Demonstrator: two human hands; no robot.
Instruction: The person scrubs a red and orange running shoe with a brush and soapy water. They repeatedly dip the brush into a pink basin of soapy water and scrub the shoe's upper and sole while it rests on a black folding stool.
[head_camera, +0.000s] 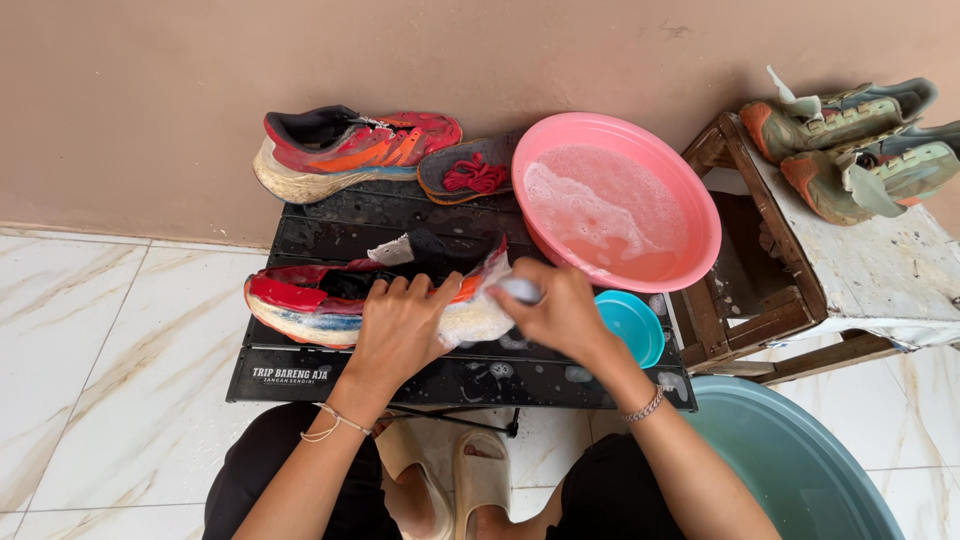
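A red and orange running shoe (300, 300) lies on its side on a low black slatted table (340, 235), its heel end covered in white foam. My left hand (400, 325) grips the shoe from above at its middle. My right hand (555, 305) is closed around a brush with a pale handle (520, 290) and presses it against the foamy heel. The matching second shoe (350, 150) stands at the table's far edge by the wall.
A dark insole with red laces (470, 175) lies beside a pink basin of soapy water (615, 200). A small teal bowl (632, 325) sits near my right wrist. A wooden stool (830, 260) carries two green shoes (850, 135). A large teal tub (800, 470) stands at lower right.
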